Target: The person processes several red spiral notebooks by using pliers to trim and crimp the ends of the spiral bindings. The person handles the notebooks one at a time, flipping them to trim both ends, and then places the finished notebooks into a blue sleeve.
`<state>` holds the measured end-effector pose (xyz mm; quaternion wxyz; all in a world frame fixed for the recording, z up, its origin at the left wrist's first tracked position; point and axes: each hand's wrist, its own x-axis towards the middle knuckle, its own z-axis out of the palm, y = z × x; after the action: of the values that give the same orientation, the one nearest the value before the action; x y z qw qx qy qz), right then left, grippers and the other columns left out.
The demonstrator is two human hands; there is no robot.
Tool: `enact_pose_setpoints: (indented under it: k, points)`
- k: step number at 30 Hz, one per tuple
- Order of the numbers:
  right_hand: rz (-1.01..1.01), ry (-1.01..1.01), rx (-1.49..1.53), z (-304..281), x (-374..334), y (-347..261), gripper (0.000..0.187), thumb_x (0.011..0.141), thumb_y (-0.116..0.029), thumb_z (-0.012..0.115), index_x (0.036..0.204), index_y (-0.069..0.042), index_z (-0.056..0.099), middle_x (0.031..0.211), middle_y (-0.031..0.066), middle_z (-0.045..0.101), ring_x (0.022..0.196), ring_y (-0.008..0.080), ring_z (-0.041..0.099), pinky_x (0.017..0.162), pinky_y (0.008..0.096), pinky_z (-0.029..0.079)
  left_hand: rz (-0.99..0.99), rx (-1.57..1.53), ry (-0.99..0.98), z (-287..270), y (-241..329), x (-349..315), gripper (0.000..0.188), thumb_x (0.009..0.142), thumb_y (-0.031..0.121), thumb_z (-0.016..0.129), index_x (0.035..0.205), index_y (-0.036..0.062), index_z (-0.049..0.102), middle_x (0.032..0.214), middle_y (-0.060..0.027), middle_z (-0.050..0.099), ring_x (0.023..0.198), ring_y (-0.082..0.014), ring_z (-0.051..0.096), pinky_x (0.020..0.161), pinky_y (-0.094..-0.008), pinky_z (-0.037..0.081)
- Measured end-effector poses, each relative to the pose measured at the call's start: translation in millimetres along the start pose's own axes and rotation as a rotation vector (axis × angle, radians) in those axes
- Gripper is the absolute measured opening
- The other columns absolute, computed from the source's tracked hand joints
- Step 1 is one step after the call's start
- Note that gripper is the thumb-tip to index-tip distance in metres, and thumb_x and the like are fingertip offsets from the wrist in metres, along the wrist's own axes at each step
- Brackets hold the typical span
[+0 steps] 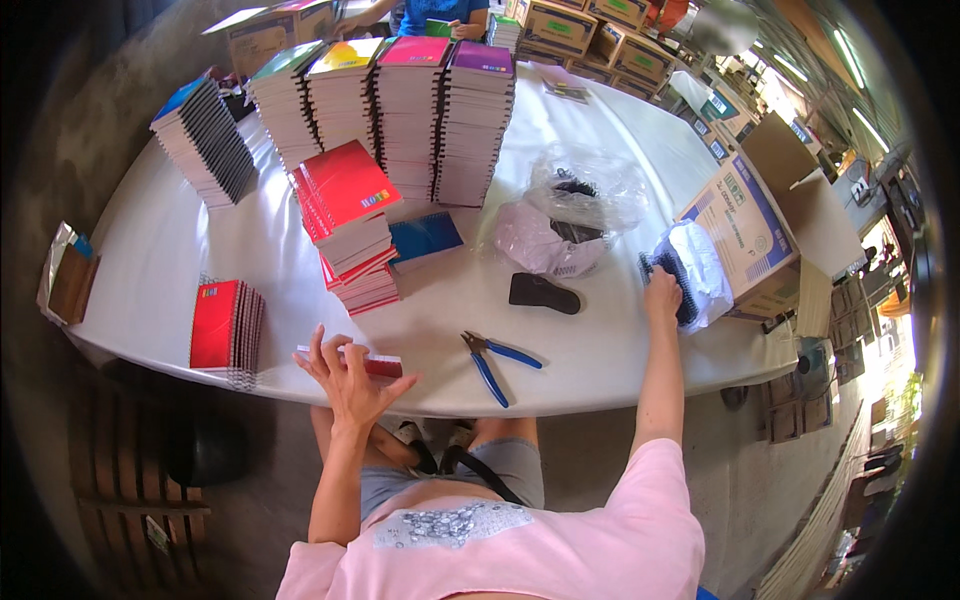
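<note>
My left hand is at the table's near edge, its fingers spread over a small red notebook. Out to the right, my right hand has its fingers closed at a bunch of black spiral binding coils; which coil it pinches is hard to see. These coils stick out of a white plastic bag. Between my hands lie blue-handled cutting pliers, jaws apart. A stack of red notebooks rises beyond my left hand, and coil-bound red notebooks sit to its left.
Tall stacks of spiral notebooks line the far side. A blue notebook, a black object and clear bags of coils occupy the middle. An open carton stands right. Across the table is another person.
</note>
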<state>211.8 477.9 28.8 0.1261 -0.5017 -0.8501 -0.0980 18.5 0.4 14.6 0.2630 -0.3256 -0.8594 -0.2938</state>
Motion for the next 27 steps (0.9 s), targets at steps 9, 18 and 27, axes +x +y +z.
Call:
enact_pose_setpoints:
  k: [9, 18, 27]
  points:
    - [-0.112, 0.133, 0.310, -84.4, -24.0, -14.7, 0.053, 0.080, 0.008, 0.046, 0.131, -0.006, 0.046, 0.109, 0.0193, 0.051, 0.111, 0.0338, 0.049, 0.095, 0.0390, 0.038, 0.031, -0.014, 0.127, 4.6, 7.4, 16.7, 0.043, 0.053, 0.041, 0.077, 0.076, 0.0126, 0.055, 0.084, -0.0059, 0.051, 0.094, -0.0280, 0.047, 0.092, -0.0502, 0.029]
    - [-0.618, -0.459, 1.172, -133.1, -203.4, -225.1, 0.020, 0.081, -0.001, 0.064, 0.099, -0.005, 0.069, 0.089, 0.0084, 0.062, 0.075, 0.0157, 0.057, 0.067, 0.0250, 0.046, 0.049, -0.009, 0.203, 2.2, -1.8, 10.9, 0.039, 0.049, 0.043, 0.076, 0.068, 0.0168, 0.054, 0.081, 0.0009, 0.050, 0.089, -0.0221, 0.047, 0.080, -0.0506, 0.028]
    - [-0.747, -0.495, 1.296, -120.6, -200.6, -252.9, 0.020, 0.079, 0.002, 0.065, 0.098, -0.003, 0.069, 0.089, 0.0085, 0.062, 0.080, 0.0184, 0.059, 0.074, 0.0260, 0.047, 0.048, -0.020, 0.188, 1.8, -0.3, 9.7, 0.041, 0.049, 0.043, 0.074, 0.069, 0.0161, 0.052, 0.082, -0.0001, 0.049, 0.089, -0.0214, 0.048, 0.078, -0.0536, 0.029]
